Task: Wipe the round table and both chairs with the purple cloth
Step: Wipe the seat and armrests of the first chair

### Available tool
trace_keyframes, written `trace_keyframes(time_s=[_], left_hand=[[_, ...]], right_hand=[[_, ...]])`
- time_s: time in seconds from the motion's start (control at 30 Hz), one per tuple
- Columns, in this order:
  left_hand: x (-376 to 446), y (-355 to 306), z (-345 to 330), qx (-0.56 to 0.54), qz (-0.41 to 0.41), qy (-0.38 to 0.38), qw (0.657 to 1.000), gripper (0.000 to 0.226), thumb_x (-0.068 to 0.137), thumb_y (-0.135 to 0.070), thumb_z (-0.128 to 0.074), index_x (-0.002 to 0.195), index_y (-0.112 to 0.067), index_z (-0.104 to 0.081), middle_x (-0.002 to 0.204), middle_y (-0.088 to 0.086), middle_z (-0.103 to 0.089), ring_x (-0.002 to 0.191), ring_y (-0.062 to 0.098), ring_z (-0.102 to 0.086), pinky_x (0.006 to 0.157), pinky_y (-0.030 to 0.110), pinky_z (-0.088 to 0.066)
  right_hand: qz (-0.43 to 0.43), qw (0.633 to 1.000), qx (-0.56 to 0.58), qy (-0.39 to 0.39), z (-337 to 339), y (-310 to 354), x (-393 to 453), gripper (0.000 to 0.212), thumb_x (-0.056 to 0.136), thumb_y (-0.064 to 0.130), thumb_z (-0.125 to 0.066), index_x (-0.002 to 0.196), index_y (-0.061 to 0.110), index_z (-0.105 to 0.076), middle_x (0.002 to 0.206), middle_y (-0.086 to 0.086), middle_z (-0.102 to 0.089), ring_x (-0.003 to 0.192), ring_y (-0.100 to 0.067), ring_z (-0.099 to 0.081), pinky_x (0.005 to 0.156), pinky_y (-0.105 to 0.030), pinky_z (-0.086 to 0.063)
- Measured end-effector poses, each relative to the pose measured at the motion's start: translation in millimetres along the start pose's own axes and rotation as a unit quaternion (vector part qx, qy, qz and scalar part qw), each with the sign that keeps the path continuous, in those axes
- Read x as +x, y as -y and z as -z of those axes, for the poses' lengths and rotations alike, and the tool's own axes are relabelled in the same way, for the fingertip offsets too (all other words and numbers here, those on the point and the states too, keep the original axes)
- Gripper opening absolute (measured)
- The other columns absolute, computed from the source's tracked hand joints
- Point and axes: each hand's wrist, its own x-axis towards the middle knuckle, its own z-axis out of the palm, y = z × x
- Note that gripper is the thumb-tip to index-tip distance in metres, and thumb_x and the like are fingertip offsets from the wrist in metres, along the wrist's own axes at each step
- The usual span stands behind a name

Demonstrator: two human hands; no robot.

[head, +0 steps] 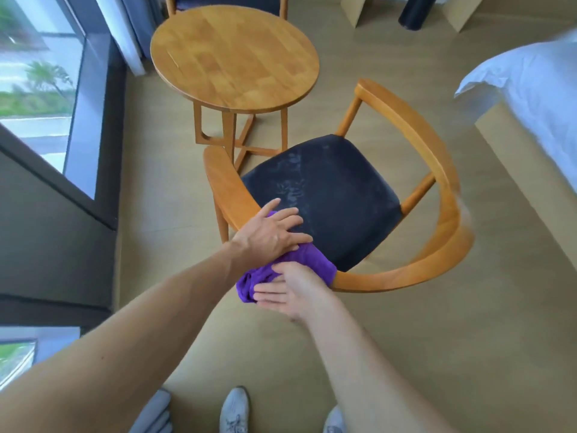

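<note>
Both hands, the left hand [274, 235] and right hand [292, 289], are pressed flat with fingers extended on the purple cloth [307, 260], bunched between them at the chair [331, 195] seat's near edge.

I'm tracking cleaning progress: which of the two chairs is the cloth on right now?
The near chair, in full view with its dark seat, has the purple cloth at its back edge under both hands. The far chair barely shows behind the round table.
</note>
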Motion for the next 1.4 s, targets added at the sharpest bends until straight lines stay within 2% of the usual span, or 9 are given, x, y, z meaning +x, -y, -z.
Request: trace_keyframes(time_s=[0.07, 0.13, 0.23, 0.4, 0.47, 0.53, 0.67, 1.0, 1.4], left_hand=[[-9.6, -14.6, -7.4, -0.036, 0.126, -0.082, 0.988, 0.049, 0.101, -0.054, -0.038, 0.145, -0.034, -0.044, 0.153, 0.006, -0.039, 0.149, 0.026, -0.025, 0.121, 0.052, -0.015], [-19.1, -34.3, -13.5, -0.087, 0.269, -0.179, 0.943, 0.059, 0.090, -0.060, -0.059, 0.136, -0.024, -0.056, 0.145, 0.010, -0.049, 0.139, 0.031, -0.040, 0.112, 0.051, -0.030], [-20.5, -61.9, -13.8, -0.224, 0.475, -0.211, 0.825, 0.083, 0.081, -0.071, -0.058, 0.146, -0.021, -0.045, 0.151, 0.011, -0.040, 0.139, 0.033, -0.037, 0.108, 0.052, -0.030], [1.5, -94.0, -6.4, -0.489, 0.739, -0.236, 0.400, 0.117, 0.068, -0.075, -0.067, 0.158, -0.020, -0.015, 0.162, 0.010, -0.018, 0.147, 0.032, -0.025, 0.114, 0.055, -0.023], [18.3, -102.9, -4.0, -0.596, 0.733, -0.267, 0.189, 0.103, 0.078, -0.072, -0.061, 0.154, -0.012, -0.023, 0.155, 0.013, -0.033, 0.141, 0.032, -0.037, 0.114, 0.050, -0.032], [37.7, -109.9, -0.3, -0.647, 0.702, -0.288, 0.075, 0.077, 0.088, -0.074, -0.044, 0.134, -0.012, -0.053, 0.128, 0.010, -0.062, 0.120, 0.031, -0.059, 0.103, 0.046, -0.046], [44.1, -103.6, 6.9, -0.617, 0.725, -0.290, 0.097, 0.063, 0.093, -0.073, -0.031, 0.097, -0.022, -0.069, 0.088, 0.001, -0.072, 0.084, 0.022, -0.068, 0.078, 0.039, -0.055], [19.3, 71.7, -23.7, -0.490, 0.653, -0.324, 0.477, 0.028, 0.103, -0.038, -0.042, 0.091, -0.020, -0.059, 0.083, -0.005, -0.061, 0.079, 0.017, -0.054, 0.071, 0.026, -0.035], [37.0, 172.1, -37.7, -0.526, 0.625, -0.255, 0.517, 0.052, 0.098, -0.055, -0.037, 0.075, -0.013, -0.060, 0.073, 0.003, -0.062, 0.067, 0.018, -0.056, 0.056, 0.029, -0.035]], right_hand=[[0.116, 0.974, -0.156, -0.119, 21.5, 13.3, -5.2, 0.028, 0.098, 0.018, -0.048, 0.112, -0.001, -0.064, 0.076, -0.010, -0.074, 0.084, -0.032, -0.069, 0.061, -0.026, -0.055], [0.309, 0.847, -0.347, -0.258, 36.2, 23.1, -8.7, 0.030, 0.097, 0.018, -0.049, 0.123, 0.015, -0.063, 0.108, -0.004, -0.066, 0.109, -0.027, -0.060, 0.086, -0.023, -0.045], [0.337, 0.809, -0.462, -0.133, 33.7, 34.0, 3.9, 0.045, 0.103, 0.033, -0.037, 0.146, 0.023, -0.042, 0.147, -0.003, -0.047, 0.136, -0.024, -0.042, 0.112, -0.037, -0.033], [0.261, 0.814, -0.519, -0.030, 29.9, 56.9, 32.5, 0.058, 0.092, 0.070, -0.025, 0.136, 0.039, -0.046, 0.135, 0.005, -0.058, 0.126, -0.024, -0.052, 0.101, -0.040, -0.039], [0.241, 0.821, -0.517, 0.008, 31.9, 64.8, 42.4, 0.062, 0.088, 0.073, -0.029, 0.132, 0.035, -0.052, 0.131, 0.006, -0.060, 0.122, -0.021, -0.053, 0.100, -0.036, -0.040], [0.225, 0.834, -0.503, 0.038, 32.1, 70.9, 50.5, 0.060, 0.085, 0.076, -0.036, 0.123, 0.035, -0.059, 0.122, 0.011, -0.064, 0.111, -0.015, -0.056, 0.094, -0.032, -0.041], [0.271, 0.808, -0.523, 0.015, 17.7, 70.2, 63.8, 0.051, 0.090, 0.068, -0.038, 0.111, 0.028, -0.061, 0.108, 0.008, -0.067, 0.107, -0.018, -0.061, 0.094, -0.036, -0.047], [0.381, 0.773, -0.499, -0.090, -110.5, 145.3, 107.2, 0.050, 0.102, 0.047, -0.034, 0.119, 0.005, -0.055, 0.122, -0.020, -0.064, 0.117, -0.037, -0.058, 0.092, -0.036, -0.043], [0.372, 0.796, -0.462, -0.122, -154.7, 198.9, 154.9, 0.069, 0.097, 0.062, -0.024, 0.116, 0.009, -0.064, 0.114, -0.013, -0.067, 0.105, -0.029, -0.062, 0.085, -0.038, -0.047]])
